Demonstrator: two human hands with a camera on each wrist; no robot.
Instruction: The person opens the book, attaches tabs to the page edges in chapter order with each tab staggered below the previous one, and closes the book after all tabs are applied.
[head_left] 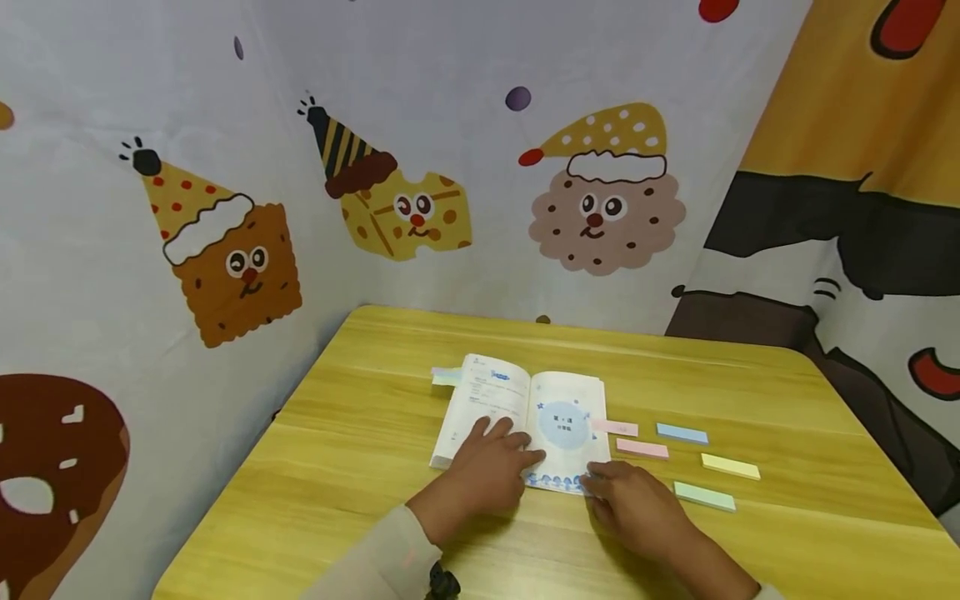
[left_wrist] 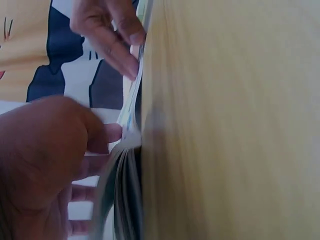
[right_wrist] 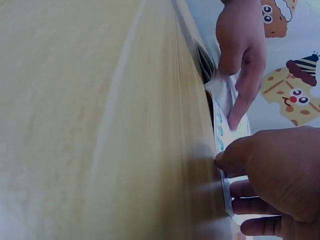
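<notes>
An open book [head_left: 562, 387] lies on the wooden table, its right page bearing a pale blue circle with printed characters. My left hand [head_left: 487, 465] rests across the left page and the gutter, fingers spread. At the lower right corner of the right page is my right hand [head_left: 637, 504]. In the right wrist view its thumb [right_wrist: 232, 155] touches the page's bottom edge, while the other fingers lie fairly straight over the page. A pink tab [head_left: 615, 427] sticks out from the right page edge. Pale tabs [head_left: 446, 376] stick out on the left.
Right of the book lie separate sticky-note strips: pink [head_left: 642, 449], blue [head_left: 682, 433], yellow [head_left: 731, 466] and green [head_left: 704, 496]. The wooden table [head_left: 360, 417] has rounded far corners. A curtain [head_left: 450, 50] printed with cartoon snacks hangs behind it.
</notes>
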